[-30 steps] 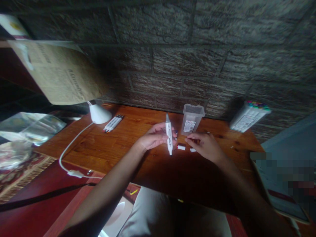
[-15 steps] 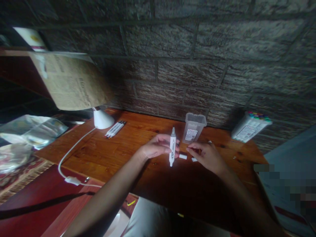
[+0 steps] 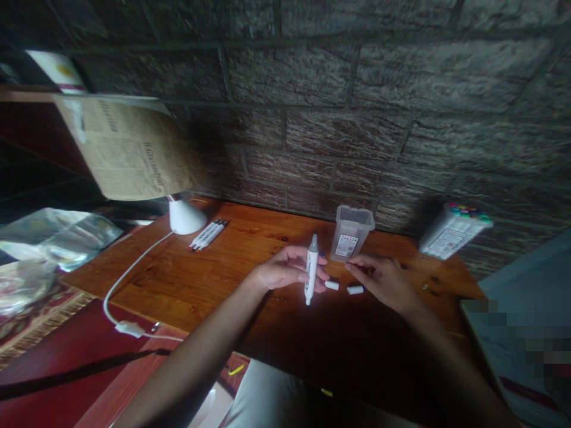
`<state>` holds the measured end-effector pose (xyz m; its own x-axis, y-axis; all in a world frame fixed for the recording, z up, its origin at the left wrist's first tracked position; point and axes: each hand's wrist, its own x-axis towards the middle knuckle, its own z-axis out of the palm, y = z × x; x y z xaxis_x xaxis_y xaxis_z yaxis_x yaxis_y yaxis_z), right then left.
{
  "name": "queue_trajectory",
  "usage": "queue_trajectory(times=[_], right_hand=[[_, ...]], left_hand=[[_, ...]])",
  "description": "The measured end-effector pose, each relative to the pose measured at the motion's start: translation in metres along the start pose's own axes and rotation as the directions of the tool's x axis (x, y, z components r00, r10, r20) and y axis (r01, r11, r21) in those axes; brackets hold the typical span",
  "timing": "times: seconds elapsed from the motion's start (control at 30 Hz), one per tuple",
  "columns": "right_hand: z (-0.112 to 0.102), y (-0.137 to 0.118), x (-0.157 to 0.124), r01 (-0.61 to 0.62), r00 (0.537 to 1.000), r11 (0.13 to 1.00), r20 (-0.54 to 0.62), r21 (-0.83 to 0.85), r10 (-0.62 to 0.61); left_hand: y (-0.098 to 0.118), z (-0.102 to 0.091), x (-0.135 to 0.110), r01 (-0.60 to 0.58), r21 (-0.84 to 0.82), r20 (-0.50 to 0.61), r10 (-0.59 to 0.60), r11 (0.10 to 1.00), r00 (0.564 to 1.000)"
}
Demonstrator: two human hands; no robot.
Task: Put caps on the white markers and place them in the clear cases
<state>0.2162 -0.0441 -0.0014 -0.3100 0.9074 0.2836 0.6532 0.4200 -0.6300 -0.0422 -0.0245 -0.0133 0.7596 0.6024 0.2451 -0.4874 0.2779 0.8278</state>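
Observation:
My left hand (image 3: 289,268) is closed around a white marker (image 3: 311,270) with a grey upper end, held nearly upright above the table. Both ends of the marker look uncapped, with narrower tips showing. Two white marker caps, a left cap (image 3: 332,285) and a right cap (image 3: 355,290), lie on the wood between my hands. To the right, my right hand (image 3: 384,279) has thumb and forefinger pinched together near the foot of a clear plastic container (image 3: 352,221). Whatever is in that pinch, if anything, is too small to tell.
Several white markers (image 3: 209,235) lie side by side near the lamp base (image 3: 185,215). A second container (image 3: 455,230), full of markers with coloured ends, stands at the right of the wooden table (image 3: 250,229). The lamp cable (image 3: 129,255) crosses the left edge. A brick wall rises behind.
The marker in my left hand has tilted and turned slightly, its lower end shifting left. My right hand has moved a little right, uncovering more of the right cap.

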Motion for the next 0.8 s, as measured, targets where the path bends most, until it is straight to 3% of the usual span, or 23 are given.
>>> queue_trajectory(times=[0.13, 0.33, 0.5, 0.8], right_hand=[[-0.001, -0.002, -0.001, -0.012, 1.0, 0.988, -0.018, 0.156, 0.015], [0.003, -0.021, -0.001, 0.034, 0.991, 0.86, -0.127, 0.509, 0.036], [0.009, -0.024, 0.001, 0.017, 0.986, 0.794, -0.143, 0.607, 0.088], [0.008, -0.029, 0.002, -0.004, 0.999, 0.737, -0.023, 0.676, 0.027]], left_hand=[[0.0, 0.002, 0.002, 0.023, 0.026, -0.053, -0.022, 0.999, 0.998], [0.0, 0.007, 0.009, -0.006, 0.194, -0.173, 0.04, 0.981, 0.984], [-0.004, 0.01, 0.018, 0.026, 0.396, -0.278, 0.093, 0.918, 0.956], [-0.016, 0.02, 0.023, 0.041, 0.449, -0.312, 0.113, 0.892, 0.943]])
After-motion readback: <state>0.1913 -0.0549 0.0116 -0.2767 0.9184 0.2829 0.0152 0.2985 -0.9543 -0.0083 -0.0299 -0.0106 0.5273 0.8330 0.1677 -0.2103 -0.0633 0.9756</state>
